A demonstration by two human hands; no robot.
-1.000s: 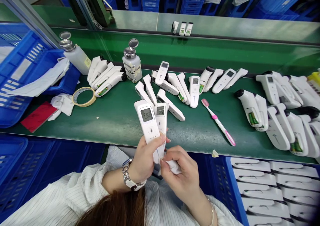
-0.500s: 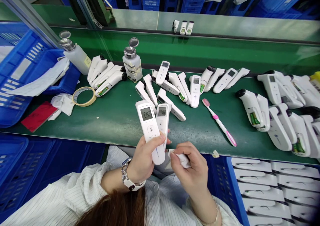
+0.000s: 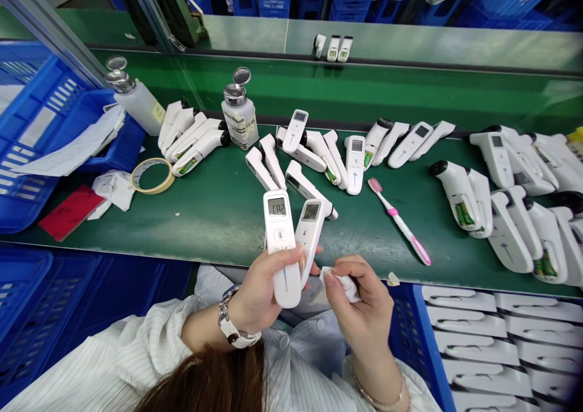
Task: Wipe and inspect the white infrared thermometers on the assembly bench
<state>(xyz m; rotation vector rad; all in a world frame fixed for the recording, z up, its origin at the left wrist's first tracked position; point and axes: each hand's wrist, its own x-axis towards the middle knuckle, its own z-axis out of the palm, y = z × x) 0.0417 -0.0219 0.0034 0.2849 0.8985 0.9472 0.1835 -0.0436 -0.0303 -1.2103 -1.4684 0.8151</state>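
Note:
Two white infrared thermometers are gripped together in my left hand [image 3: 257,284] above the bench's near edge. The nearer thermometer [image 3: 280,230] faces up with its screen lit; the other thermometer [image 3: 311,230] leans to the right beside it, also with figures on its display. My right hand [image 3: 359,302] pinches a crumpled white cloth or tissue [image 3: 346,286] just right of them, apart from the thermometers. Beyond my hands lies a loose group of thermometers [image 3: 312,190], some with green batteries showing. A pink and white toothbrush [image 3: 401,223] rests to the right.
Pump bottles [image 3: 240,117], a tape roll [image 3: 152,176] and a red booklet [image 3: 71,212] are on the green bench [image 3: 204,230]. More thermometers [image 3: 510,233] crowd the right. A blue crate [image 3: 426,339] at lower right holds white casings [image 3: 478,345]. Blue bins [image 3: 27,144] stand left.
My left hand has turned the two thermometers slightly, and their tops have shifted right and spread apart. My right hand has moved a little to the right with the white cloth or tissue.

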